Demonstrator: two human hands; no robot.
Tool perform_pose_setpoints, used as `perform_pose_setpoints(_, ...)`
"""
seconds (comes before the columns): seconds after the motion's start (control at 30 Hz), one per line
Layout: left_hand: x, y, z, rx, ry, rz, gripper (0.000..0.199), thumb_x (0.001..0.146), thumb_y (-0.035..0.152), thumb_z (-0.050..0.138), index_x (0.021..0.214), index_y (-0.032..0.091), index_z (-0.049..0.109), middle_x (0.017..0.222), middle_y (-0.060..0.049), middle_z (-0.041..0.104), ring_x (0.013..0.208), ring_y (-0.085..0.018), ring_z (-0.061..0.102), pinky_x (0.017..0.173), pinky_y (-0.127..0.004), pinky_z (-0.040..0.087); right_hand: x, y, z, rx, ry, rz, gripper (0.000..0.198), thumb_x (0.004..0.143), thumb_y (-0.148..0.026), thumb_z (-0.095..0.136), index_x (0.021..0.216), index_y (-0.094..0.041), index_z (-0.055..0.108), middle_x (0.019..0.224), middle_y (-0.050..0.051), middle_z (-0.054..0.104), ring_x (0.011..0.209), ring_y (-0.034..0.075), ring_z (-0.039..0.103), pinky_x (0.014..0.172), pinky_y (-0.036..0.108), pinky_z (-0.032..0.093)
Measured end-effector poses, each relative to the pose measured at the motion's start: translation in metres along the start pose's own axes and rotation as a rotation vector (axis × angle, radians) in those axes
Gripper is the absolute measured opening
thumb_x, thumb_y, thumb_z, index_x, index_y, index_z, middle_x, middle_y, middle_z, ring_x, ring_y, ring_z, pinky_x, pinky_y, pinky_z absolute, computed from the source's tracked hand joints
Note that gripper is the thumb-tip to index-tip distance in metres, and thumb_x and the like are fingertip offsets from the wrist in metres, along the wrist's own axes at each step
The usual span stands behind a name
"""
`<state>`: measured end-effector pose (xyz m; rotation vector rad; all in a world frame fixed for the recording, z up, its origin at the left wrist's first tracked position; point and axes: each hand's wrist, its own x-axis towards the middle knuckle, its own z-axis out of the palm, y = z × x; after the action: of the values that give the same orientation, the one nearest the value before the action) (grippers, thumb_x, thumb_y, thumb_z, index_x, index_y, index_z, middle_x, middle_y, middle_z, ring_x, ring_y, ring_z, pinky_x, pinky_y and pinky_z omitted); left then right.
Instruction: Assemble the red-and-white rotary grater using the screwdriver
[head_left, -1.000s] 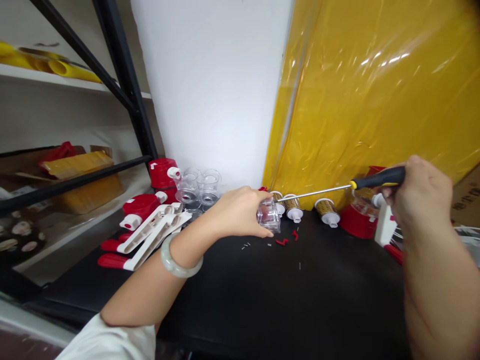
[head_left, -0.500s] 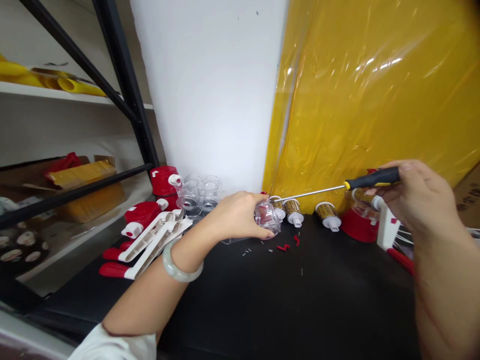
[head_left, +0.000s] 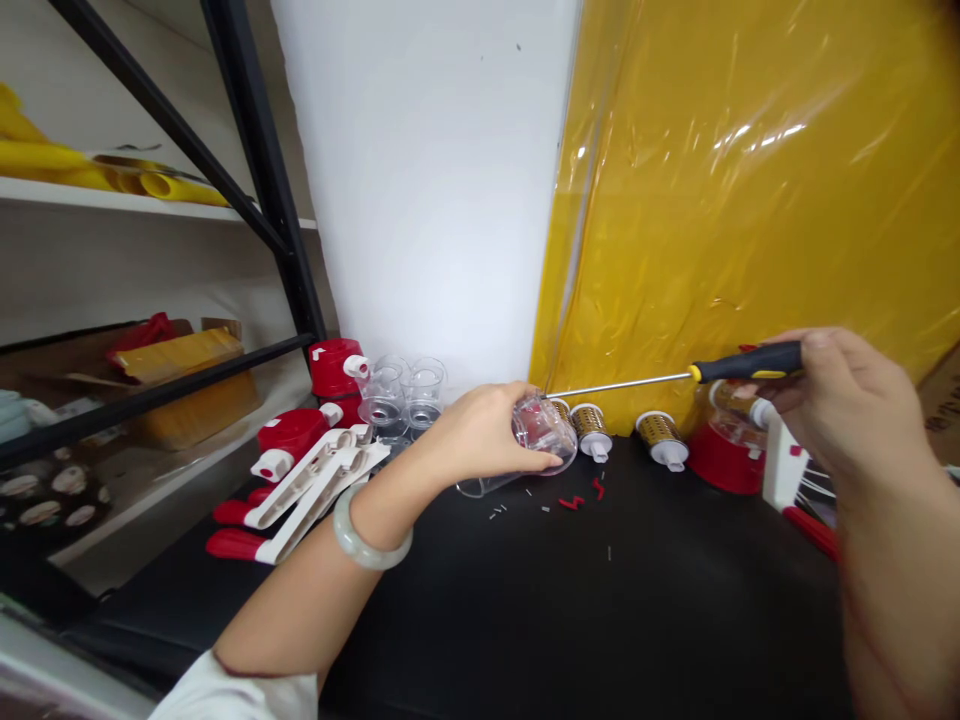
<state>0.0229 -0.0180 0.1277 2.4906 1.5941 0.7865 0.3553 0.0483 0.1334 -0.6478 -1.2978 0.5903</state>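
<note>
My left hand (head_left: pixel 491 430) is closed around a clear plastic housing (head_left: pixel 546 435), thumb below and fingers over its top. Something red shows through its wall. My right hand (head_left: pixel 847 400) grips the black-and-yellow handle of a screwdriver (head_left: pixel 739 365). The long metal shaft points left, and its tip meets the upper edge of the clear housing; the exact contact spot is too small to make out. Below the housing, small red plastic pieces (head_left: pixel 571 503) and several tiny pale pins (head_left: pixel 498 511) lie on the black table (head_left: pixel 600 630).
Grater drums (head_left: pixel 660 440) with white ends lie along the yellow-wrapped panel (head_left: pixel 750 200). A red-based grater (head_left: pixel 724 455) stands at right. To the left are white cranks with red handles (head_left: pixel 311 500), red bases (head_left: pixel 292 432), clear hoppers (head_left: pixel 424 385) and a black-framed shelf (head_left: pixel 259 150).
The clear housing has turned slightly in my left hand, so its round rim shows more. The screwdriver tip stays at its upper edge. The whole view has shifted a little.
</note>
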Motion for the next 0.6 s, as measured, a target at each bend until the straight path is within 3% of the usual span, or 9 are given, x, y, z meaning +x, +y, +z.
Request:
perform_pose_setpoints(0.13, 0.0, 0.0, 0.001, 0.018, -0.01, 0.005, 0.079, 0.066, 0.061, 0.076, 0.132, 0.019, 0.06, 0.118, -0.013, 0.072, 0.109, -0.033, 0.067, 0.092, -0.041, 0.051, -0.001, -0.008, 0.0, -0.075, -0.004, -0.04, 0.045, 0.069, -0.06, 0.079, 0.083, -0.018, 0.066, 0.065, 0.001, 0.069, 0.047, 0.017, 0.066, 0.043, 0.028, 0.056)
perform_pose_setpoints(0.37, 0.0, 0.001, 0.002, 0.033, -0.013, 0.013, 0.08, 0.066, 0.061, 0.076, 0.132, 0.019, 0.06, 0.116, -0.013, 0.072, 0.106, -0.033, 0.067, 0.092, -0.043, 0.051, -0.003, -0.019, -0.002, -0.088, -0.019, -0.067, 0.052, 0.058, -0.063, 0.085, 0.082, -0.02, 0.067, 0.067, 0.001, 0.068, 0.048, 0.016, 0.065, 0.043, 0.028, 0.055)
perform_pose_setpoints(0.6, 0.0, 0.002, 0.001, 0.045, -0.017, 0.019, 0.079, 0.066, 0.06, 0.077, 0.131, 0.019, 0.061, 0.114, -0.013, 0.073, 0.105, -0.033, 0.067, 0.091, -0.043, 0.052, -0.008, -0.024, 0.002, -0.136, 0.039, -0.138, 0.049, 0.064, -0.064, 0.081, 0.082, -0.021, 0.068, 0.067, 0.002, 0.066, 0.051, 0.014, 0.064, 0.044, 0.025, 0.055)
